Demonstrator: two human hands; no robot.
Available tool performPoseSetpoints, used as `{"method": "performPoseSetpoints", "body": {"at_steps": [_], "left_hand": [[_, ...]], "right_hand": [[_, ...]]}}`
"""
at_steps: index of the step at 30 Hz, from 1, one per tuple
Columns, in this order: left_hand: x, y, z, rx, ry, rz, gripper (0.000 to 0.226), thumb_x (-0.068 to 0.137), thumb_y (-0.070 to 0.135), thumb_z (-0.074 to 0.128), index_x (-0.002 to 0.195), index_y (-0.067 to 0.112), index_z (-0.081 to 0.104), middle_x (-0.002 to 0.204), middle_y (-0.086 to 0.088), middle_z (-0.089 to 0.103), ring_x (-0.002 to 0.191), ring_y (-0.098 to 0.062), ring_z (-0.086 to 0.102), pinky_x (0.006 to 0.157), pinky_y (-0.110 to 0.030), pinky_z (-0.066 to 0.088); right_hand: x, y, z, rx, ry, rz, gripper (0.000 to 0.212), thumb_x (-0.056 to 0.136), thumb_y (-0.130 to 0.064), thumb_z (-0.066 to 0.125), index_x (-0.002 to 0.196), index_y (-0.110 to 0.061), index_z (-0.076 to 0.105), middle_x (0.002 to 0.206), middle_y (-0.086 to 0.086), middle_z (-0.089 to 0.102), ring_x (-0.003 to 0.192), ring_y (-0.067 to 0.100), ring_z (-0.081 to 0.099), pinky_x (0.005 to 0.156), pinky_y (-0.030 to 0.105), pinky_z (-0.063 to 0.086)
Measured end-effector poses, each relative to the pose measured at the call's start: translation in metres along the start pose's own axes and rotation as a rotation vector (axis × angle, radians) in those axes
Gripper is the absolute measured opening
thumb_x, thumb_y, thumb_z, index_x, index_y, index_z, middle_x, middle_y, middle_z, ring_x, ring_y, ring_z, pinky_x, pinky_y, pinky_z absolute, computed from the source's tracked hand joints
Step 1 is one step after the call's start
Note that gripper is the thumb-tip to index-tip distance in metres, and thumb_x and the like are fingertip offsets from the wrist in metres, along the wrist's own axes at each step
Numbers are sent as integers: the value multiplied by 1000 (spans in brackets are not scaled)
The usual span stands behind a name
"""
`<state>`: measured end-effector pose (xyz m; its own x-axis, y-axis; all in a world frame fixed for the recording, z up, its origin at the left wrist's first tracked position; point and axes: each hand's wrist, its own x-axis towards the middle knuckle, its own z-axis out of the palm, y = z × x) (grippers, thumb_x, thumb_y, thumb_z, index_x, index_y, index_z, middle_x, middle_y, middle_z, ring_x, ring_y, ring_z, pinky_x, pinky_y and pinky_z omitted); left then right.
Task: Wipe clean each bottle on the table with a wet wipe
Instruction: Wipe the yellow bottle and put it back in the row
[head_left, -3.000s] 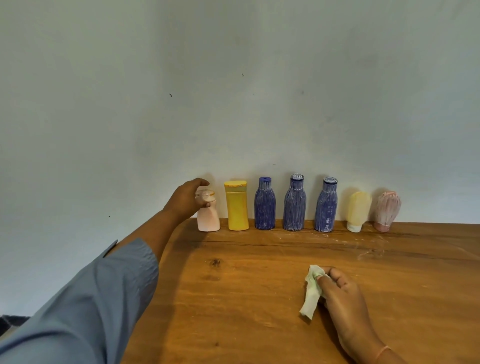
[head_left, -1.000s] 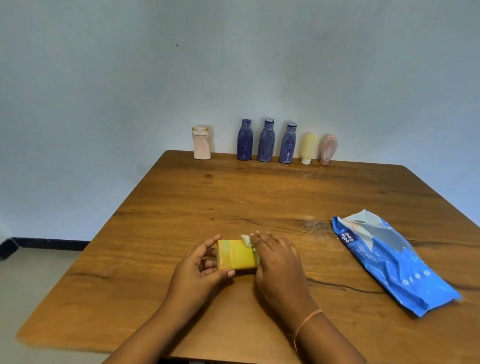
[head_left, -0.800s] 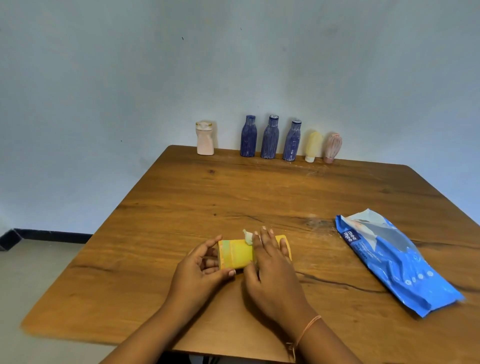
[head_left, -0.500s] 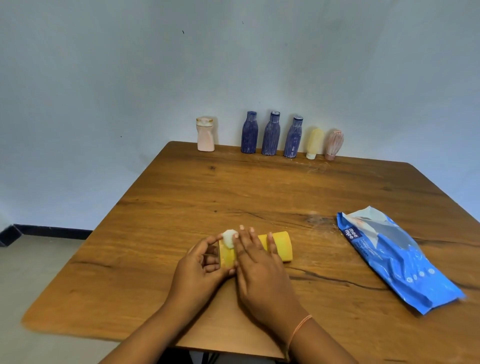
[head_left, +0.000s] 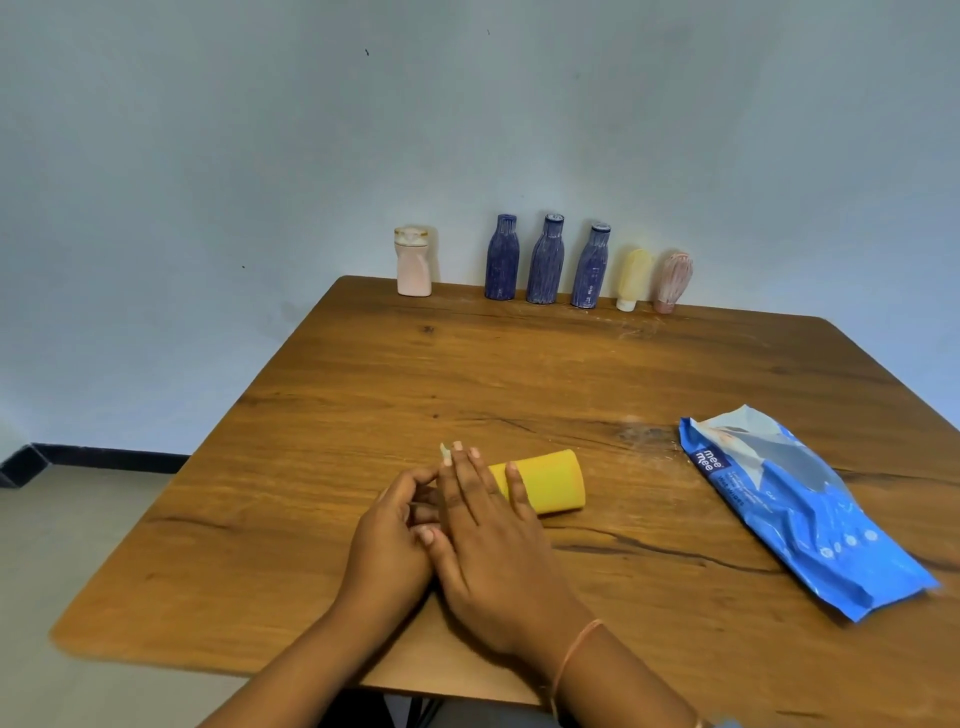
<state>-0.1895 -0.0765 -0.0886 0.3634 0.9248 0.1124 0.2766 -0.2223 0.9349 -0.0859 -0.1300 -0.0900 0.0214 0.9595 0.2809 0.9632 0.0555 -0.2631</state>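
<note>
The yellow bottle (head_left: 550, 482) lies on its side on the wooden table (head_left: 519, 374), its base pointing right. My left hand (head_left: 387, 540) grips its cap end, which is hidden. My right hand (head_left: 488, 530) lies flat over the bottle's left part and presses a white wet wipe (head_left: 445, 453) on it; only a corner of the wipe shows past the fingertips. Against the wall stand a pale pink bottle (head_left: 413, 262), three blue bottles (head_left: 545, 260), a cream tube (head_left: 634, 278) and a pink ribbed bottle (head_left: 674, 280).
A blue wet-wipe pack (head_left: 800, 504) lies on the right side of the table, its opened end toward the far side. White dusty smears mark the wood near the pack and below the cream tube. The table's near edge is just under my wrists.
My right hand has slid the wipe leftward along the yellow bottle toward its cap end, baring more of the body on the right. Three seconds ago the bottle stood in the row.
</note>
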Motion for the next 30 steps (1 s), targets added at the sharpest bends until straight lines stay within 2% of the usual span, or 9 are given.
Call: {"method": "performPoseSetpoints", "body": {"at_steps": [1,3,5,8,12,16,20,25,30], "left_hand": [[0,0,1,-10,-10,-8,49,78,-8,59,102,35,57,80,-1,66,66,2,61,59,-10,48],[1,-1,3,-67,-24,-32,56,70,-11,70,111,25,56,84,-6,65,69,-1,64,61,-10,50],[2,-2,4,-92,-16,-32,65,61,-6,80,109,29,54,88,-10,64,75,-11,67,64,-14,53],[3,-3,5,-62,-25,-30,67,60,-1,82,102,41,50,87,-10,64,78,-17,67,66,-15,54],[2,-3,4,-43,-23,-4,52,71,-5,72,106,31,56,84,-8,64,71,-9,63,63,-13,51],[0,-2,2,-50,-2,-4,36,83,-2,58,97,32,57,81,1,65,67,-5,62,59,-12,49],[1,-2,3,-49,-2,-28,54,71,-6,72,110,26,54,84,-6,64,68,-3,62,62,-11,51],[5,-3,6,-67,0,-40,69,60,-2,82,113,29,49,88,-9,63,76,-15,65,66,-15,55],[7,-4,4,-77,-20,-35,55,71,-13,68,114,17,53,82,0,62,64,1,61,58,-7,47]], "right_hand": [[-2,8,0,-39,22,-4,70,93,-51,0,148,-11,15,156,3,11,143,14,0,111,40,-1],[-6,30,-5,-59,-13,79,73,88,-56,-7,149,-16,1,156,-1,-4,142,10,-12,114,39,-9],[-7,54,-14,-82,-70,241,82,80,-63,-17,148,-18,-8,156,-2,-12,141,10,-18,114,38,-15],[-2,70,-24,-128,-73,388,98,71,-70,-23,148,-13,-4,157,3,-10,143,16,-14,115,41,-12],[4,23,-19,-18,-102,207,95,72,-66,-20,148,-11,-5,156,4,-14,139,15,-26,114,41,-16],[4,-11,-11,72,-167,66,88,76,-66,-10,148,-16,-11,154,-3,-23,134,7,-34,111,41,-20],[0,35,-10,-34,-117,155,82,79,-65,-13,146,-19,-15,153,-4,-23,135,7,-32,110,45,-21],[0,82,-20,-112,-102,382,100,65,-70,-31,146,-15,-15,155,2,-18,140,14,-23,112,44,-18],[-1,19,-14,52,-124,135,84,78,-63,-11,146,-13,-15,152,4,-26,135,13,-33,109,36,-23]]}}
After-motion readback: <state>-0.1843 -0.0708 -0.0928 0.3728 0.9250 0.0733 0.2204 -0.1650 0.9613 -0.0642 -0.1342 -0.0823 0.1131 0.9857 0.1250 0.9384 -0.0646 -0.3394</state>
